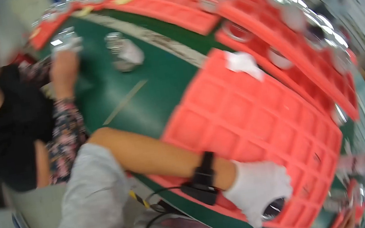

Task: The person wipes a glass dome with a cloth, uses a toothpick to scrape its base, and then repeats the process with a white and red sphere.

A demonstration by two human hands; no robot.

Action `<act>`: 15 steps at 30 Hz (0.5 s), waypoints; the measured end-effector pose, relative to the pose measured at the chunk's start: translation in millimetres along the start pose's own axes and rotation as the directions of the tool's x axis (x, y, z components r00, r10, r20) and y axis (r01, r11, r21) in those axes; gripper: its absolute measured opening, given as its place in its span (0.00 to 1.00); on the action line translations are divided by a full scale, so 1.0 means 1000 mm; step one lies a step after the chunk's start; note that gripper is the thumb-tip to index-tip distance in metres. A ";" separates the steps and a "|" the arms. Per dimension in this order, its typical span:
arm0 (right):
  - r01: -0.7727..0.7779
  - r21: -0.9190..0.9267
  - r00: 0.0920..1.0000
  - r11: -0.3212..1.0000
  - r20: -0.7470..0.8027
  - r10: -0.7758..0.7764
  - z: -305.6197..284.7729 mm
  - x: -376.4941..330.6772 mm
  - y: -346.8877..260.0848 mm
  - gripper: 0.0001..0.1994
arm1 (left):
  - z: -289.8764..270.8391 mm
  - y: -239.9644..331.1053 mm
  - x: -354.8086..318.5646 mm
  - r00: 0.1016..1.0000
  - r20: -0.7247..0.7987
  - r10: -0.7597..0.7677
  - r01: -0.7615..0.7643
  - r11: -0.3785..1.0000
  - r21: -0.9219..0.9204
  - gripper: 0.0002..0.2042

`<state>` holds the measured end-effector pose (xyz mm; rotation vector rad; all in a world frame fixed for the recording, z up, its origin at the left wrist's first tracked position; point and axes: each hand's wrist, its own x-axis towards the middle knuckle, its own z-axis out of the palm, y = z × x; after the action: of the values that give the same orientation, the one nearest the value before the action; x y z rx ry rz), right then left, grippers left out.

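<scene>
My left hand (259, 192), in a white glove, reaches across a pink-red compartment tray (240, 114) on a green table. Its fingers curl around a small round piece with a dark, glossy face (273, 209) near the tray's lower right side; its exact kind is blurred. A dark band with a black box and cable (202, 180) is strapped around my left wrist. At the lower right rim a sliver of a bare hand (349, 221) shows beside a reddish thing; whether it is my right hand I cannot tell. A crumpled white cloth or glove (244, 63) lies on the tray's far edge.
To the left, a co-worker's hand (65, 49) handles a shiny clear item (66, 38). On the green table (112, 91) stands a shiny object with a white cloth (126, 53). More red trays with shiny parts (291, 44) line the far and right sides.
</scene>
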<state>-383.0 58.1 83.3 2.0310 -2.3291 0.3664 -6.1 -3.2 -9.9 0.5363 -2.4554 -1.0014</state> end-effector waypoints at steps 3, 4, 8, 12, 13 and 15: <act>0.383 0.091 0.921 0.919 -0.121 -0.371 0.033 0.008 -0.026 0.22 | 0.002 -0.002 -0.003 0.999 0.033 0.038 -0.039 0.999 0.016 0.38; 0.435 0.095 0.891 0.895 -0.191 -0.412 0.044 0.009 -0.025 0.22 | 0.001 -0.004 -0.008 1.000 0.019 0.015 -0.016 0.999 0.031 0.38; 0.340 0.093 0.912 0.936 -0.274 -0.304 0.052 0.008 -0.036 0.23 | 0.004 -0.013 -0.014 0.994 0.036 0.106 -0.105 0.994 -0.029 0.30; 0.381 0.089 0.892 0.920 -0.296 -0.341 0.046 0.010 -0.028 0.22 | 0.004 -0.015 -0.014 0.993 -0.019 0.114 -0.115 0.989 -0.096 0.28; 0.440 0.087 0.867 0.894 -0.299 -0.398 0.046 0.011 -0.025 0.22 | -0.001 -0.013 -0.014 0.995 0.014 0.102 -0.100 0.990 -0.103 0.27; 0.392 -0.011 0.873 0.920 -0.311 -0.376 0.049 0.009 -0.015 0.21 | -0.008 -0.009 -0.013 0.994 0.078 0.074 -0.065 0.991 -0.114 0.26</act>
<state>-363.7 37.7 39.3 2.2049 -1.7046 0.6721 10.3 -7.5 -14.6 0.3774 -2.4538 -1.1443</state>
